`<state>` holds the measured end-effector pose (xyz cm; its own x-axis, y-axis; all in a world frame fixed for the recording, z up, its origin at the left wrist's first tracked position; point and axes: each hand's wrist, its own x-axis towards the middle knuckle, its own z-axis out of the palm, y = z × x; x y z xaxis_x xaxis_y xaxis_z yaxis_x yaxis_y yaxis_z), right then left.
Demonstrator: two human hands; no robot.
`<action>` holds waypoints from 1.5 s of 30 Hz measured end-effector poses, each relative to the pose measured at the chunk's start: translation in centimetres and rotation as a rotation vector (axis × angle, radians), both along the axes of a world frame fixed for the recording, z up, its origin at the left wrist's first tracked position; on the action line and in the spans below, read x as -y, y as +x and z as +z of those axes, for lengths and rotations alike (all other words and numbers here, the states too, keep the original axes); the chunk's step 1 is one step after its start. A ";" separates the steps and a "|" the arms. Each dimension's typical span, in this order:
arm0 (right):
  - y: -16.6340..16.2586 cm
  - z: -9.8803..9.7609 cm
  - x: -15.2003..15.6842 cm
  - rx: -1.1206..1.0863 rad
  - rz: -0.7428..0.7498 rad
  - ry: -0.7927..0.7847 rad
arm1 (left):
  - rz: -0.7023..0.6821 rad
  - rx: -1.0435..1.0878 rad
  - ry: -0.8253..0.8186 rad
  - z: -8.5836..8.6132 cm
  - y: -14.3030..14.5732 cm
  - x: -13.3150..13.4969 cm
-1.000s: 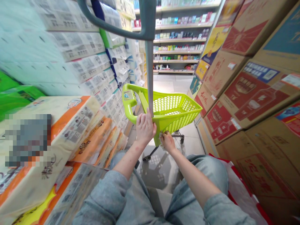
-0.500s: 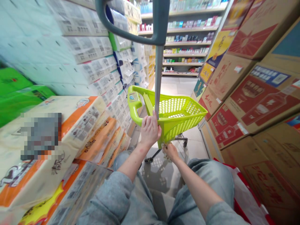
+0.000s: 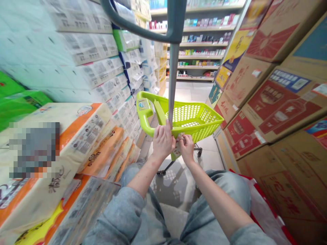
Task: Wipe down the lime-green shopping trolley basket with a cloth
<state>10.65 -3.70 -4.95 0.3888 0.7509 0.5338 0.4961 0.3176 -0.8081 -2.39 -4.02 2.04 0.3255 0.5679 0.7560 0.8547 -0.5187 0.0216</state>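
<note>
A lime-green plastic shopping cart (image 3: 201, 131) with a perforated basket stands in front of my knees. From its near end a grey metal pole (image 3: 173, 78) rises to a dark grey loop handle (image 3: 143, 33). My left hand (image 3: 162, 140) grips the basket rim beside the foot of the pole, with one finger stretched up along it. Just to the right, my right hand (image 3: 187, 147) is closed on a crumpled pale cloth (image 3: 177, 149), pressed against the cart's near side below the rim. Part of the cloth is hidden by the fingers.
Stacked tissue packs (image 3: 102, 71) line the left side, with a nearer orange-and-cream pack (image 3: 74, 136) carrying a pixelated dark item. Cardboard boxes (image 3: 276, 112) are piled on the right. Shelves of small goods (image 3: 199, 44) stand beyond the cart. A red-and-white bag (image 3: 265, 207) lies beside my right knee.
My right hand has moved up with the cloth, from the lower part of the cart's near side to just below the rim. My left hand stays on the rim. The view has shifted slightly.
</note>
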 end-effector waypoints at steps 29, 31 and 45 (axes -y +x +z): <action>1.7 4.5 -3.7 0.452 0.110 0.034 | 0.039 -0.033 -0.004 0.3 -0.2 0.3; 1.5 4.4 -3.9 0.402 0.138 0.042 | 0.041 -0.060 0.014 0.4 -0.5 0.4; 2.3 4.1 -5.2 0.250 0.224 -0.005 | -0.074 -0.193 -0.028 2.7 -3.0 0.2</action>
<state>12.92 1.50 -0.81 0.0708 0.8059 0.5878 0.5975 0.4376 -0.6720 -5.37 -4.23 4.71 0.5041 0.5570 0.6601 0.8041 -0.5815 -0.1234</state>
